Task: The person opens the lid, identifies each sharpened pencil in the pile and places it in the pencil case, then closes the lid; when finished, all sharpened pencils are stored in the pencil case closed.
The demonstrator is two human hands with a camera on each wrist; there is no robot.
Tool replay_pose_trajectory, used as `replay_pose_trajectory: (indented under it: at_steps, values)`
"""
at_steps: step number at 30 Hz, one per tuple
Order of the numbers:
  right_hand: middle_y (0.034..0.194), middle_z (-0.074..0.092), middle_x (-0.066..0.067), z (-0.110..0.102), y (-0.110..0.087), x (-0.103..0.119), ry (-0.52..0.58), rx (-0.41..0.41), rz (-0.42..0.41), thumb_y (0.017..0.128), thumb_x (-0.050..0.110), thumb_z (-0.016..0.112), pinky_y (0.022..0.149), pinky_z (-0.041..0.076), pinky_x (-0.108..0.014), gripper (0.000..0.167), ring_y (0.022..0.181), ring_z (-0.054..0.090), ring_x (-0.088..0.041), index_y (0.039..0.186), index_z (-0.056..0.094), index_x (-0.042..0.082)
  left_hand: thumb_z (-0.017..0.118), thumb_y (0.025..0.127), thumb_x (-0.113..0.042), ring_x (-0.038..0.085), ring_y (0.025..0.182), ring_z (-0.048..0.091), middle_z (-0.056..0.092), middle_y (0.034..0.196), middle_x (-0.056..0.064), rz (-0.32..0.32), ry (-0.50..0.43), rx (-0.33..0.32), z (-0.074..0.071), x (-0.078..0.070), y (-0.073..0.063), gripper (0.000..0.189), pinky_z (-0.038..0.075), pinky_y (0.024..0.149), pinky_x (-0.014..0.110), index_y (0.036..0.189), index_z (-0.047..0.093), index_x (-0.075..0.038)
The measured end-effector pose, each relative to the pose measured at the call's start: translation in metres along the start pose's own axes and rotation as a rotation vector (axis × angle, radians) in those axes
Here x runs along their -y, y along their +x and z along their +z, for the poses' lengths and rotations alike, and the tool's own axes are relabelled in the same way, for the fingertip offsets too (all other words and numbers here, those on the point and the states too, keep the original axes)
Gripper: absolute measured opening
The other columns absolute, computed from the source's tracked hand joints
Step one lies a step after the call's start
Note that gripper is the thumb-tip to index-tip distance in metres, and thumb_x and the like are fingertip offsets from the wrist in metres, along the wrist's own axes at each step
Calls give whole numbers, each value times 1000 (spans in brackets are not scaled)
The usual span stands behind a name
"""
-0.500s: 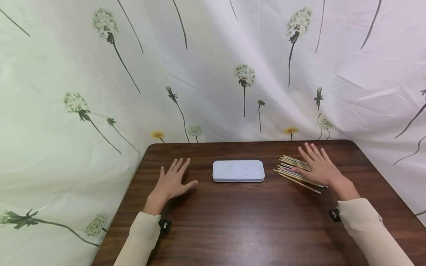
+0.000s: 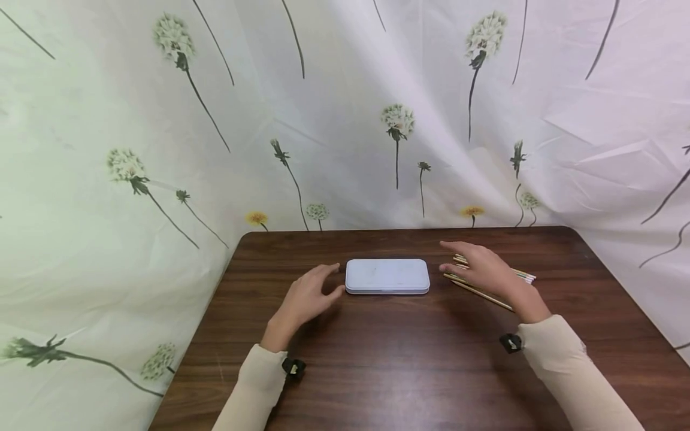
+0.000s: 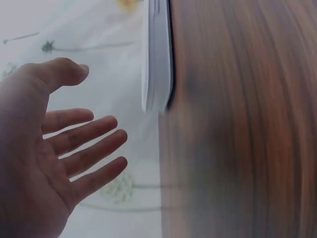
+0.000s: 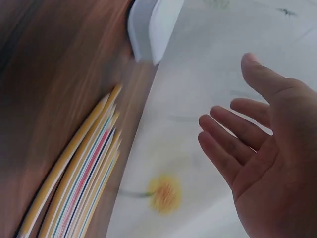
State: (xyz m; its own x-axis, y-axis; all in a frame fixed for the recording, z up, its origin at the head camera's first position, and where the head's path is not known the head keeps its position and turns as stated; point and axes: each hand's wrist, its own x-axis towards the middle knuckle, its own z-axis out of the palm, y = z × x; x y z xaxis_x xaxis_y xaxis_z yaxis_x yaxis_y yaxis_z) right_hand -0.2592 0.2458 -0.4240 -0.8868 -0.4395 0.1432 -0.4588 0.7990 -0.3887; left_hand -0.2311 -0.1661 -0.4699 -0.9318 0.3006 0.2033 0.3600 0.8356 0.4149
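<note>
A flat white case with rounded corners (image 2: 387, 275) lies closed at the middle of the table. My left hand (image 2: 305, 299) is at its left end, fingertips close to the edge, thumb spread from the fingers. In the left wrist view the left hand (image 3: 54, 144) holds nothing, and the case (image 3: 157, 59) is beyond it. My right hand (image 2: 485, 272) hovers over a bundle of pencils (image 2: 482, 294) and partly hides them, its fingers pointing toward the case's right end. The right wrist view shows the right hand (image 4: 267, 134) empty, with the pencils (image 4: 74, 173) lying side by side below.
The dark wood-grain table (image 2: 388, 359) has rounded far corners. Behind it hangs a white cloth printed with dandelions (image 2: 345, 120), reaching down to the far edge. A small black device (image 2: 293, 367) sits on the left wrist, another black device (image 2: 510, 342) on the right.
Both hands have moved inward toward the case, the left one rightward and the right one leftward. Their spread fingers have drawn closer together. The case and pencils lie where they were.
</note>
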Motion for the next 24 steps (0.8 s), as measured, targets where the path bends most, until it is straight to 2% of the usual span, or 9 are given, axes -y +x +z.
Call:
replay_pose_trajectory:
  at_steps: [3, 6, 9, 14, 19, 24]
  values:
    - [151, 63, -18, 10, 14, 14, 15, 8, -64, 103, 34, 73, 116, 50, -61, 58, 139, 61, -40, 152, 59, 5, 74, 100, -38, 31, 139, 61, 66, 148, 10, 15, -9, 18, 11, -8, 7, 61, 57, 110, 56, 152, 60, -10]
    - [147, 66, -17, 22, 29, 23, 15, 25, -124, 101, 30, 75, 115, 51, -59, 55, 139, 61, -38, 147, 63, 2, 73, 99, -40, 32, 145, 55, 59, 155, 12, 25, -16, 63, 21, -15, 16, 68, 55, 113, 56, 157, 54, -9]
    - [146, 67, -17, 33, 42, 31, 14, 62, -149, 101, 31, 75, 115, 52, -57, 55, 138, 62, -36, 146, 63, 2, 73, 99, -43, 33, 151, 48, 50, 163, 14, 28, -20, 105, 30, -18, 26, 77, 51, 117, 57, 162, 46, -8]
    - [148, 65, -16, 53, 60, 38, 21, 136, -164, 101, 30, 75, 117, 50, -57, 54, 140, 60, -36, 146, 64, 2, 75, 97, -44, 30, 160, 36, 38, 171, 15, 37, 1, 161, 42, -21, 42, 89, 45, 124, 54, 167, 35, -6]
    - [153, 60, -20, 69, 72, 42, -11, 209, -160, 98, 30, 80, 119, 49, -58, 57, 143, 56, -39, 145, 64, 2, 77, 95, -44, 27, 165, 25, 32, 175, 13, 59, 32, 213, 47, -23, 56, 94, 35, 132, 46, 167, 33, -3]
    - [161, 51, -22, 76, 76, 48, -47, 271, -126, 93, 31, 85, 123, 45, -57, 64, 148, 49, -42, 147, 62, 4, 79, 92, -45, 28, 164, 29, 37, 173, 14, 70, 83, 248, 50, -24, 64, 94, 29, 135, 43, 165, 37, -3]
